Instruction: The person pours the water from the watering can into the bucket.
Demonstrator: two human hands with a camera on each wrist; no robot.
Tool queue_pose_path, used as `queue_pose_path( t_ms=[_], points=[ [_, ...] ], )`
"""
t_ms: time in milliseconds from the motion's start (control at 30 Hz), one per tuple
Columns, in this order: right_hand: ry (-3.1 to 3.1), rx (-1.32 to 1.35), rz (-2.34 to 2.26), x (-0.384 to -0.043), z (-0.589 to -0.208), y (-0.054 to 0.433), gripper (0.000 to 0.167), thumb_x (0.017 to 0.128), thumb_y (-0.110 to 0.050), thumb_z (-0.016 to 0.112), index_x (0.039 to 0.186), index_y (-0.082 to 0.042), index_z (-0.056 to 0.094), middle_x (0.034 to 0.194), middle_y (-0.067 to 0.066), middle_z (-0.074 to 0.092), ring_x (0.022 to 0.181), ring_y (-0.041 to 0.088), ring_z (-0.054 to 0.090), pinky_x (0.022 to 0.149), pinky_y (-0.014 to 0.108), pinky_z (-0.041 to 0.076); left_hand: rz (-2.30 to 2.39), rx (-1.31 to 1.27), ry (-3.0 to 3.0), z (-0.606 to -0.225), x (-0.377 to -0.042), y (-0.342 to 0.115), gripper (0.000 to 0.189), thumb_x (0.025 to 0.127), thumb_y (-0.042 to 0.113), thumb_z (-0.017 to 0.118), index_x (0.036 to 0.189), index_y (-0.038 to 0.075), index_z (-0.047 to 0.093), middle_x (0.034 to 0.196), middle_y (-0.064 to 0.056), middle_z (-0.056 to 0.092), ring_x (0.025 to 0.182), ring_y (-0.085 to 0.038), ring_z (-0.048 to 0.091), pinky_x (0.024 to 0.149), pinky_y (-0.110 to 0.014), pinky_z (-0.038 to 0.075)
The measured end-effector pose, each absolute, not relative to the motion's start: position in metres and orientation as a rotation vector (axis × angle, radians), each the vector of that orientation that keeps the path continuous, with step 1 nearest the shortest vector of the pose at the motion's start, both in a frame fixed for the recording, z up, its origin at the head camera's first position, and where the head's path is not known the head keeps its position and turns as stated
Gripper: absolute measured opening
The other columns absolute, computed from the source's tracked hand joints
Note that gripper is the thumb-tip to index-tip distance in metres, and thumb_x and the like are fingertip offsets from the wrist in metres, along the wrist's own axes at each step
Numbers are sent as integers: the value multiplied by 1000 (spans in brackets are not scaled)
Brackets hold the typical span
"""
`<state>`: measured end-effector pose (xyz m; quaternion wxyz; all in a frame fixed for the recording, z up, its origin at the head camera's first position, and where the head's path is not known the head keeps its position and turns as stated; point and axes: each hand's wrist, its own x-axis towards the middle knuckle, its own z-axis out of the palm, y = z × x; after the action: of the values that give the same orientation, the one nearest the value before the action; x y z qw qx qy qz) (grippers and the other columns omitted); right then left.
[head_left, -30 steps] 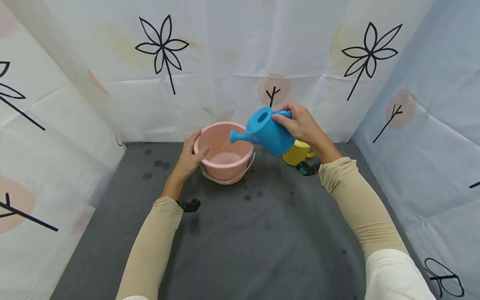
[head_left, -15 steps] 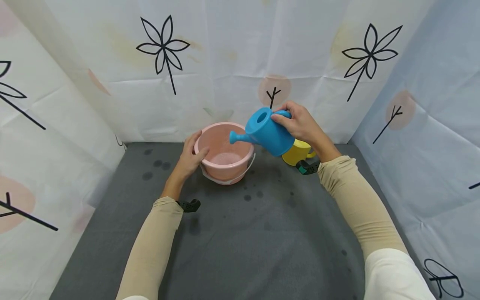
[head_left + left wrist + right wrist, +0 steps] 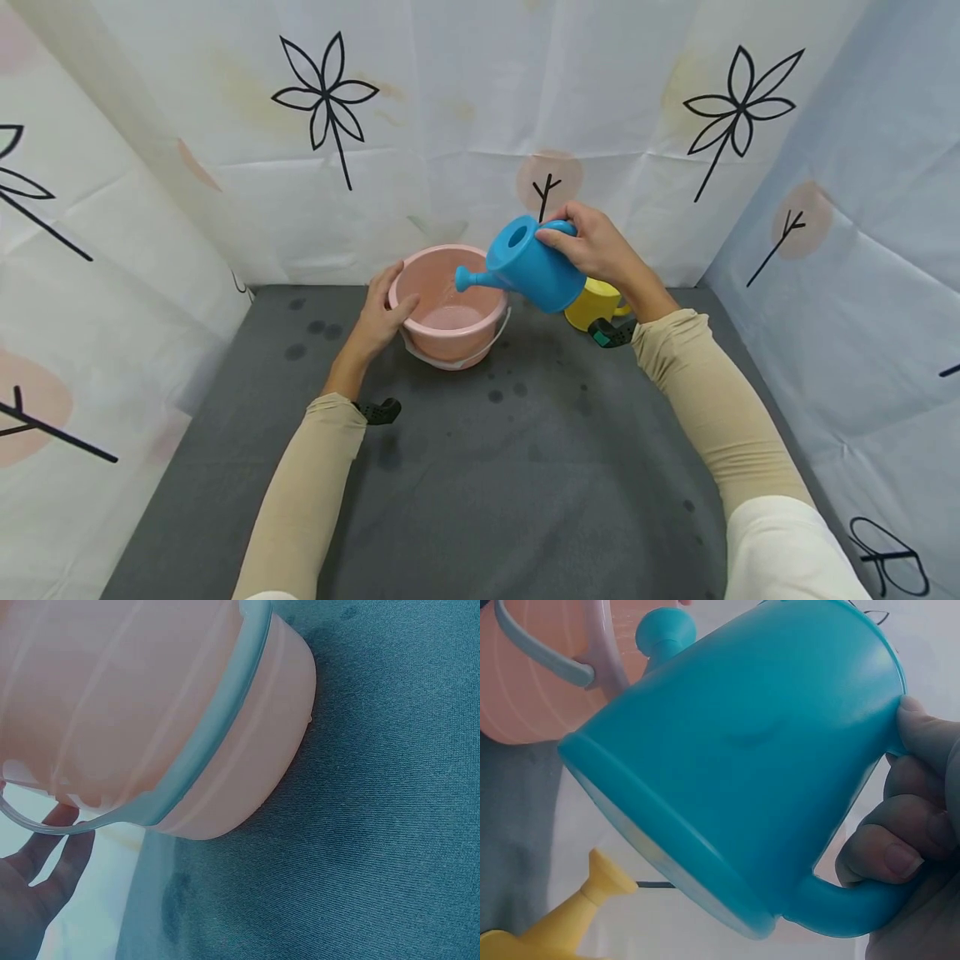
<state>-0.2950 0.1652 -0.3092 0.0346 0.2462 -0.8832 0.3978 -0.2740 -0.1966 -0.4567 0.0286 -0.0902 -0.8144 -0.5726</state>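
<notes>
My left hand holds the left rim of a pink bucket, its thumb over the edge and its fingers along the outside. The bucket stands upright, its pale handle hanging down against the near wall. Gripped by its handle in my right hand is a blue watering can, held in the air and tilted left. Its spout points over the bucket's opening, where faint thin streaks show below the spout head. In the right wrist view, fingers curl through the can's handle.
A yellow watering can stands behind and below the blue one, partly hidden; its spout shows in the right wrist view. Dark wet spots mark the grey tabletop. Printed white cloth walls enclose the back and sides.
The blue watering can and my right hand have shifted slightly left, the spout reaching a little further over the bucket. My left hand and the bucket have stayed put.
</notes>
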Motion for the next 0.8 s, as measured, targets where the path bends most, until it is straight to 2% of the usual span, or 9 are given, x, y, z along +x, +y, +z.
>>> queue_pose_path(
  t_ms=[267, 500, 800],
  points=[
    [-2720, 765, 1210, -294, -307, 163, 27, 104, -17, 60, 119, 4, 54, 95, 15, 50, 95, 30, 49, 87, 45, 38, -1753, -275, -2516, -457, -275, -198, 73, 100, 25, 63, 163, 19, 27, 168, -16, 13, 154, -37, 20, 121, -55, 31],
    [-2731, 764, 1210, -297, -305, 164, 27, 104, -18, 59, 119, 4, 54, 89, 11, 45, 93, 29, 48, 86, 45, 35, -1791, -291, -2507, -454, -277, -198, 75, 99, 15, 62, 163, 8, 23, 168, -21, 9, 155, -42, 16, 123, -59, 26],
    [-2745, 755, 1254, -298, -306, 164, 26, 105, -19, 58, 118, 2, 54, 88, 10, 43, 92, 29, 45, 86, 45, 34, -1753, -295, -2502, -458, -276, -198, 75, 100, 25, 63, 163, 19, 26, 168, -15, 12, 154, -38, 21, 120, -56, 32]
  ],
)
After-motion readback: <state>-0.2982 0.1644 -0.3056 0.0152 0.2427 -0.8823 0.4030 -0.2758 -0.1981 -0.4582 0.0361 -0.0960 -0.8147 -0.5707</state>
